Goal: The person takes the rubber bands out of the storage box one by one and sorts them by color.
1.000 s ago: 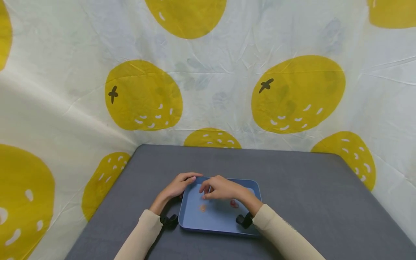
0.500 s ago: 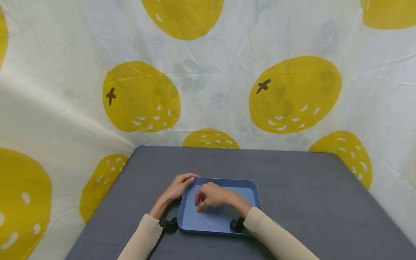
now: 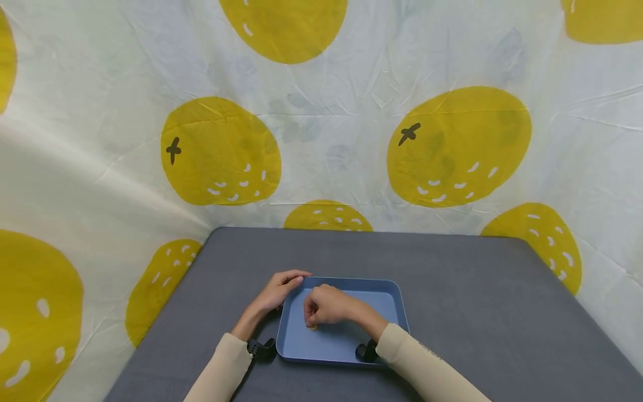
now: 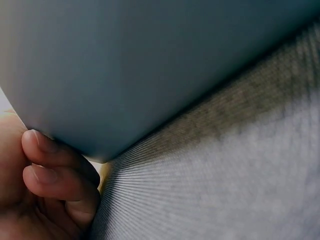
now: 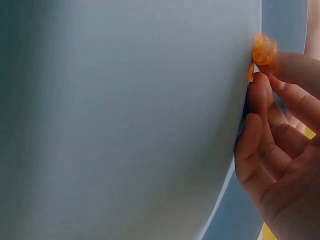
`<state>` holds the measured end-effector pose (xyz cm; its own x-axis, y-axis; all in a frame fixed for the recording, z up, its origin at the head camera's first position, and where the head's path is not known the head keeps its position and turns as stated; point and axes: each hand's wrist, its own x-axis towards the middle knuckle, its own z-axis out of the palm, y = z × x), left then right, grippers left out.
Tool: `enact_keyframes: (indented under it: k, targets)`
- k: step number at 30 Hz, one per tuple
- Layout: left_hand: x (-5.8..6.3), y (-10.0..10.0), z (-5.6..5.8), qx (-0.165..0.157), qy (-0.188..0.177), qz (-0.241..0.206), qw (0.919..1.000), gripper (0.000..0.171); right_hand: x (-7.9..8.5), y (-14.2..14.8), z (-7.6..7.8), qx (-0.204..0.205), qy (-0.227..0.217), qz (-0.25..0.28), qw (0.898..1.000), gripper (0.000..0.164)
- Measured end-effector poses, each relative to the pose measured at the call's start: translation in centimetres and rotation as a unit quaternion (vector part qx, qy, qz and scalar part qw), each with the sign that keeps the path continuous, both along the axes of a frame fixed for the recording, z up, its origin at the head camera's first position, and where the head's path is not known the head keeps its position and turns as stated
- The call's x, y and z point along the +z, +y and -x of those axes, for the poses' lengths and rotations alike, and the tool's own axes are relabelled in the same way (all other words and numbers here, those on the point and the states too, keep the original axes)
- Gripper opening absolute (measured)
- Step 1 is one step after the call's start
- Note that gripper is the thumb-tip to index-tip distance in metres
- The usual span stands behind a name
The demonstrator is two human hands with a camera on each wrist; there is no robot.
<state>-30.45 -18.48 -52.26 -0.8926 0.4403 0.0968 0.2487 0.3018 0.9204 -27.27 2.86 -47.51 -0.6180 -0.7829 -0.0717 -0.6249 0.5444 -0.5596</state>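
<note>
A shallow blue tray lies on the grey table. At its far left corner my left hand holds the rim; in the left wrist view its curled fingers lie against the outside of the tray's wall. Inside the tray, left of the middle, my right hand reaches down with curled fingers. Between its thumb and fingertips it pinches a small translucent orange piece with a rounded, knobbly shape, right at the tray's floor. In the head view only a sliver of this piece shows below the fingertips.
The grey table reaches out on every side of the tray. Behind and left of it hangs a white cloth printed with yellow fruit. A black strapped device sits on each wrist, the right one over the tray.
My right hand has come down and toward me onto the orange piece and now pinches it. The small red thing seen earlier is now hidden. My left hand stays at the tray's corner.
</note>
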Motion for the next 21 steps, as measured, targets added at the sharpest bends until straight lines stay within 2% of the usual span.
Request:
enact_keyframes:
  k: [5, 11, 21]
  targets:
    - [0.1, -0.1, -0.1, -0.002, -0.014, -0.007, 0.9999, 0.036, 0.0, 0.1, 0.1, 0.001, -0.018, 0.027, 0.999, 0.017]
    - [0.2, -0.1, -0.1, -0.001, -0.017, -0.01, 0.9998, 0.036, 0.1, 0.5, 0.3, -0.003, -0.015, 0.048, 0.999, 0.015]
    - [0.1, -0.1, 0.0, 0.002, -0.012, -0.007, 0.9999, 0.035, 1.5, 1.7, 0.5, -0.033, -0.033, 0.079, 0.996, 0.01]
